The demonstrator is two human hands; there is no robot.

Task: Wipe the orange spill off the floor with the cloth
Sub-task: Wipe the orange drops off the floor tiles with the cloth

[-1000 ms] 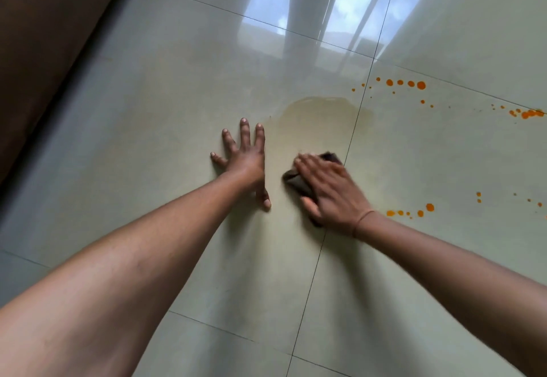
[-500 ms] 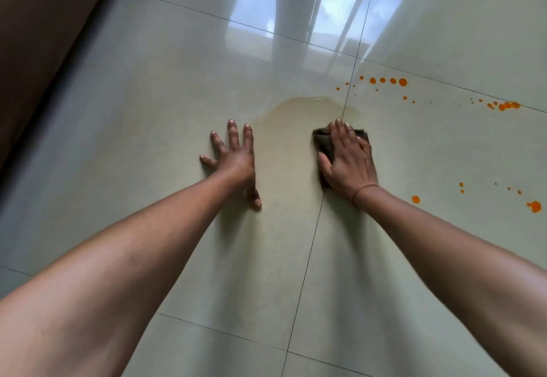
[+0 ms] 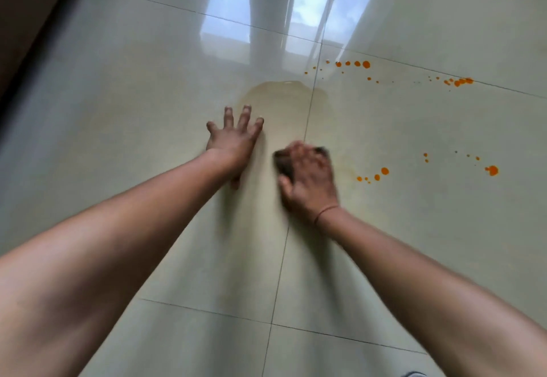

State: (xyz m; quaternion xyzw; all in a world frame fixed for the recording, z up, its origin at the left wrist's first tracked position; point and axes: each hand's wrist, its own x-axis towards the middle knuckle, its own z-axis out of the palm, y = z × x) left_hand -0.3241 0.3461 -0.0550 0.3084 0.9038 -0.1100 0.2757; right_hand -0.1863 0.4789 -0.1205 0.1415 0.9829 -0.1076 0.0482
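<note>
1. Dark brown and bunched, the cloth (image 3: 282,165) lies on the floor (image 3: 118,80) just right of the frame's centre. Only its left edge and a small corner beyond the fingertips show from under the hand.
2. The right hand (image 3: 310,181) lies palm down on top of the cloth, fingers stretched forward over it and thumb out to the left. It presses rather than pinches. The hand and cloth are blurred, so the fingertips are not sharp.
3. A thin reddish thread (image 3: 325,211) circles the right wrist.
4. The left hand (image 3: 233,139) lies flat on the tile just left of the cloth, not touching it, with its fingers spread wide.
5. A pale yellowish wet smear (image 3: 278,95) spreads above the two hands, crossing the vertical grout line (image 3: 307,125). The left fingertips reach its lower left edge.
6. Bright orange drops (image 3: 384,171) sit in a short curved row just right of the right hand, apart from the cloth.
7. A larger orange blot (image 3: 492,170) lies near the right edge at the same height, with a few specks beside it.
8. More orange spots (image 3: 366,64) run in a line in the upper right, and a thicker cluster (image 3: 458,82) sits on a grout line farther right.
9. The glossy pale green tiles mirror a bright window (image 3: 310,6) at the top centre.
10. A dark brown surface (image 3: 23,6) fills the upper left corner.
</note>
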